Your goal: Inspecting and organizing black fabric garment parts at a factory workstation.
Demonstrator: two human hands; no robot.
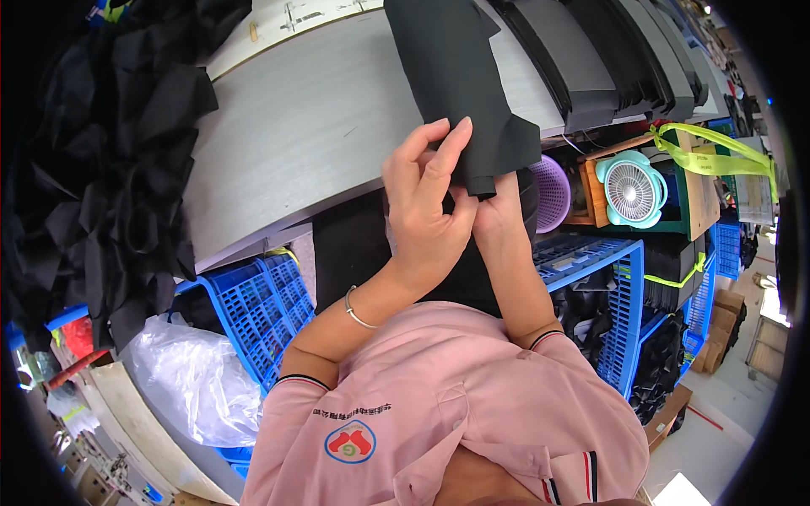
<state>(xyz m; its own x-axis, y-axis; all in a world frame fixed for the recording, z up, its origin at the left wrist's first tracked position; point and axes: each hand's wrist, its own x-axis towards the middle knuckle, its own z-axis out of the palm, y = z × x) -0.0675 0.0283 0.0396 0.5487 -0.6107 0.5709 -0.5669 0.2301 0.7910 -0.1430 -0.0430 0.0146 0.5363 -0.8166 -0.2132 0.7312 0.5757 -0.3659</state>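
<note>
A long black fabric piece (460, 80) hangs over the near edge of the grey table, with a narrow folded tab at its lower end. My left hand (426, 198) is at that end, its thumb and a curled finger closed on the fabric beside the tab while two fingers point up along the left edge. From the other side, my right hand (501, 207) grips the same piece. Its fingers are mostly hidden beneath the fabric.
Stacked black pieces (582, 72) lie at the table's far right, and a black fabric heap (110, 169) covers the left. Blue crates (261, 312) stand below. A purple basket (553, 194) and a turquoise fan (631, 191) are to the right. Clear plastic (198, 379) lies at lower left.
</note>
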